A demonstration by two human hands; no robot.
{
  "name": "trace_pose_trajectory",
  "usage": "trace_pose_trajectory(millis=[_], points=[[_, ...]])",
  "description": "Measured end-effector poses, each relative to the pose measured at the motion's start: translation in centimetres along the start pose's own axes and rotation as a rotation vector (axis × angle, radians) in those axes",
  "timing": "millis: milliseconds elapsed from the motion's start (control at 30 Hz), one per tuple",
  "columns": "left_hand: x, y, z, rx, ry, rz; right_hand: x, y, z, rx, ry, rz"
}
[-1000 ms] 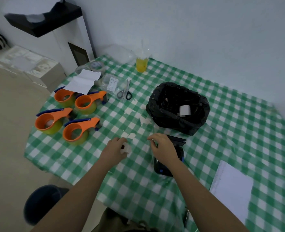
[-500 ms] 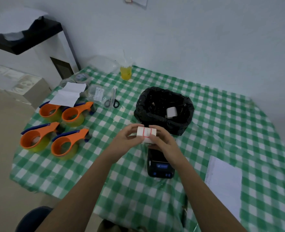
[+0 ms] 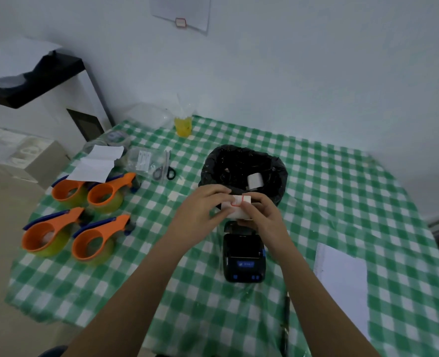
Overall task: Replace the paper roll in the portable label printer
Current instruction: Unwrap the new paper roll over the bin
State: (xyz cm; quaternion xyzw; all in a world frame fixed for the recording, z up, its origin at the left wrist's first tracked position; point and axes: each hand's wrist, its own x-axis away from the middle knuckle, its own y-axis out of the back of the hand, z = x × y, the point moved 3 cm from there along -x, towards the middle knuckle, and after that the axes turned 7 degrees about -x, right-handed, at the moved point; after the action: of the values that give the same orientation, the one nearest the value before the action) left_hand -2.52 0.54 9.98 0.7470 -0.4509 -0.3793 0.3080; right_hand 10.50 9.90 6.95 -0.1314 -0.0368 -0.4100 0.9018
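2 hands, left (image 3: 200,207) and right (image 3: 261,215), pinching white paper roll (image 3: 236,206) just above open label printer (image 3: 244,253) on desk (image 3: 342,202). Could unwind or drop into bin bag (image 3: 241,161) if pinch slackens.

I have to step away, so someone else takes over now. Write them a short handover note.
Left hand and right hand: both hold the new label roll above the table.
Label printer: on the checked cloth below the hands, cover apparently open.
A white roll, perhaps the old one, lies in the black bag.
Left: seat the new roll, close the cover.
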Motion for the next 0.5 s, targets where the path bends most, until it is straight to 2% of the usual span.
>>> trace_pose_trajectory(millis=[67, 167, 500], points=[[-0.2, 0.3, -0.4, -0.106, -0.092, -0.047, -0.1, 0.1, 0.3, 0.009, 0.017, -0.017], [-0.7, 0.6, -0.9, -0.138, -0.153, -0.074, -0.1, 0.0, 0.7, 0.015, 0.027, -0.028], [-0.9, 1.0, -1.6, -0.191, -0.138, -0.070, 0.3, -0.3, 1.5, 0.092, 0.091, -0.053]])
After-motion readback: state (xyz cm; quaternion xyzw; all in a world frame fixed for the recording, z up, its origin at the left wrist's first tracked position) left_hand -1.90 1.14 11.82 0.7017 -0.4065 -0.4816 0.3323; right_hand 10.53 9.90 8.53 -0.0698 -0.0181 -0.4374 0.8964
